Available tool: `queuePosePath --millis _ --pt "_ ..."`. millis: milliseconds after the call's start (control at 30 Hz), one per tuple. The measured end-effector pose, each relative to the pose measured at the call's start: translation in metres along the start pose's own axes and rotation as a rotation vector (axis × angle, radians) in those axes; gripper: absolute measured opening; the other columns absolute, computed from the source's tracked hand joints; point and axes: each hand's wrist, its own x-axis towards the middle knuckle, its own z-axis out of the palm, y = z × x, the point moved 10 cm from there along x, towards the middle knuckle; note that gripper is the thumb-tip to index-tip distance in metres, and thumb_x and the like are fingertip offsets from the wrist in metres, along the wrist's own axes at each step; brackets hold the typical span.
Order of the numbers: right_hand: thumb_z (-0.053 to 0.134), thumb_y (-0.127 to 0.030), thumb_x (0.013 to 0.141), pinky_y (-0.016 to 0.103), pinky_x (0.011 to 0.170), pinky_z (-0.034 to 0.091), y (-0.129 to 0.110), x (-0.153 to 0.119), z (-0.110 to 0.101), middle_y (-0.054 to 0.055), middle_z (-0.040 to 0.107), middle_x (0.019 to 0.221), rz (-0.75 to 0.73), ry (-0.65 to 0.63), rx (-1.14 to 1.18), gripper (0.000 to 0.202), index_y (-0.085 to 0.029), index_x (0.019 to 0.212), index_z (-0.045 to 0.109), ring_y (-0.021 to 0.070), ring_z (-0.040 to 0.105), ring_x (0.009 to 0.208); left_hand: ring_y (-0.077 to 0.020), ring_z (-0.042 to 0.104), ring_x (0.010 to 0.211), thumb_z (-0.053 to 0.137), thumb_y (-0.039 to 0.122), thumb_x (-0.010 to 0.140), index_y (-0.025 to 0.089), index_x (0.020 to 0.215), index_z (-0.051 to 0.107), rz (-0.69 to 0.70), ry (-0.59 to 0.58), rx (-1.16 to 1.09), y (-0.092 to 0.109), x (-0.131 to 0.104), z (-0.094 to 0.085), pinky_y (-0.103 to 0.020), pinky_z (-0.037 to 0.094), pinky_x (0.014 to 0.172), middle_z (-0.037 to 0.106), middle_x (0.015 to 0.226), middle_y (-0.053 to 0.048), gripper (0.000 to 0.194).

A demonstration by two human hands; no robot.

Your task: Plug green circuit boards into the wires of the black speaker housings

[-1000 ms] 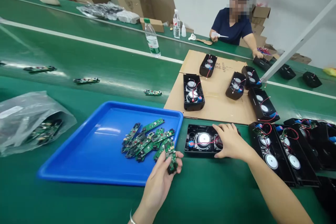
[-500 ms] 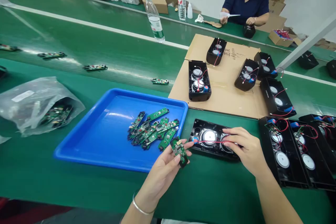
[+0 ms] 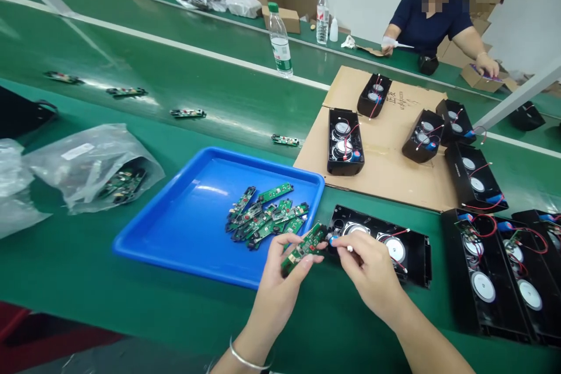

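My left hand (image 3: 284, 266) is closed around a green circuit board (image 3: 309, 243), tilted up with its parts facing me. Close to the board's far end, my right hand (image 3: 366, 260) pinches a wire whose small white plug (image 3: 349, 249) shows at the fingertips. Just beside those fingertips is a blue cylinder (image 3: 333, 240). Under and behind the right hand lies an open black speaker box (image 3: 418, 257) with two round speakers, one partly hidden by the hand. From the right-hand speaker (image 3: 394, 249) come thin wires ending in white plugs.
A blue tray (image 3: 175, 239) holds several circuit boards. More boards are in a plastic bag (image 3: 92, 169) and on the green conveyor (image 3: 153, 64). Several speaker boxes stand on cardboard (image 3: 385, 181) and at the right (image 3: 464, 280). Across the conveyor sits a co-worker (image 3: 432, 17).
My right hand has moved left along the speaker box to the board. My left hand has turned the board toward it. The view has shifted, and the co-worker's hand now reaches into a small box.
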Motion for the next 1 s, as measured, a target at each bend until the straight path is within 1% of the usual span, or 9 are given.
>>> queuePosePath --millis 133,233,300,367,467,533,600,733,1000 --pt "0.039 -0.021 0.094 0.033 0.068 0.05 -0.016 0.0 0.001 0.006 0.066 0.086 -0.152 -0.018 -0.184 0.027 -0.021 0.105 0.063 0.0188 0.059 0.078 -0.0188 0.064 0.075 0.069 0.046 0.072 0.023 0.094 0.057 -0.028 0.011 -0.096 -0.008 0.003 0.0 -0.035 0.052 0.077 0.065 0.08 -0.001 0.034" --pt "0.04 -0.029 0.094 0.037 0.07 0.05 -0.009 0.0 -0.019 0.008 0.065 0.085 -0.073 0.085 -0.295 0.028 -0.02 0.103 0.064 0.0223 0.059 0.08 -0.0159 0.057 0.065 0.067 0.046 0.073 0.021 0.115 0.059 -0.085 -0.015 -0.118 -0.013 0.004 0.004 -0.029 0.049 0.064 0.063 0.069 -0.001 0.049" --pt "0.044 -0.034 0.093 0.031 0.059 0.05 0.007 -0.001 -0.031 0.005 0.064 0.075 0.061 0.137 -0.113 0.024 -0.021 0.099 0.064 0.0185 0.06 0.067 -0.0156 0.055 0.068 0.07 0.041 0.072 0.017 0.116 0.063 -0.111 -0.036 -0.141 -0.012 0.004 0.007 -0.026 0.046 0.061 0.064 0.07 -0.003 0.05" --pt "0.055 -0.038 0.087 0.025 0.048 0.048 0.024 -0.002 -0.034 0.001 0.064 0.07 0.17 0.175 0.201 0.017 -0.023 0.093 0.062 0.0139 0.058 0.055 -0.0172 0.057 0.075 0.072 0.034 0.07 0.015 0.11 0.067 -0.145 -0.059 -0.174 -0.011 0.004 0.011 -0.027 0.047 0.066 0.067 0.078 -0.006 0.045" --pt "0.068 -0.037 0.077 0.023 0.051 0.049 0.037 -0.004 -0.039 0.0 0.066 0.074 0.21 0.286 0.46 0.017 -0.022 0.079 0.06 0.0132 0.06 0.059 -0.0235 0.061 0.094 0.073 0.029 0.07 0.019 0.107 0.068 -0.172 -0.106 -0.2 -0.009 0.003 0.017 -0.033 0.049 0.078 0.069 0.102 -0.009 0.039" --pt "0.065 -0.033 0.078 0.025 0.056 0.05 0.037 -0.003 -0.04 0.001 0.066 0.074 0.199 0.316 0.391 0.012 -0.022 0.079 0.062 0.014 0.06 0.064 -0.0278 0.058 0.108 0.075 0.026 0.069 0.021 0.108 0.066 -0.167 -0.125 -0.207 -0.009 0.002 0.02 -0.037 0.049 0.085 0.066 0.114 -0.009 0.041" --pt "0.058 -0.029 0.083 0.026 0.057 0.048 0.028 -0.001 -0.035 0.001 0.064 0.071 0.155 0.272 0.198 0.01 -0.022 0.083 0.066 0.014 0.058 0.062 -0.0305 0.055 0.115 0.078 0.025 0.066 0.02 0.107 0.064 -0.162 -0.133 -0.2 -0.009 0.001 0.021 -0.042 0.048 0.091 0.066 0.115 -0.01 0.043" --pt "0.049 -0.024 0.087 0.029 0.058 0.043 -0.004 -0.001 -0.018 -0.001 0.058 0.058 -0.052 0.161 -0.153 0.021 -0.023 0.081 0.069 0.0137 0.052 0.054 -0.0331 0.055 0.115 0.08 0.025 0.062 0.017 0.1 0.064 -0.146 -0.15 -0.168 -0.009 0.0 0.024 -0.047 0.047 0.096 0.067 0.111 -0.012 0.042" --pt "0.046 -0.021 0.091 0.028 0.058 0.034 -0.022 -0.009 -0.002 -0.001 0.055 0.056 -0.238 0.146 -0.335 0.026 -0.019 0.075 0.066 0.0122 0.048 0.054 -0.0285 0.062 0.106 0.082 0.024 0.062 0.018 0.096 0.067 -0.104 -0.233 -0.146 -0.008 -0.001 0.031 -0.042 0.046 0.097 0.072 0.102 -0.009 0.038"
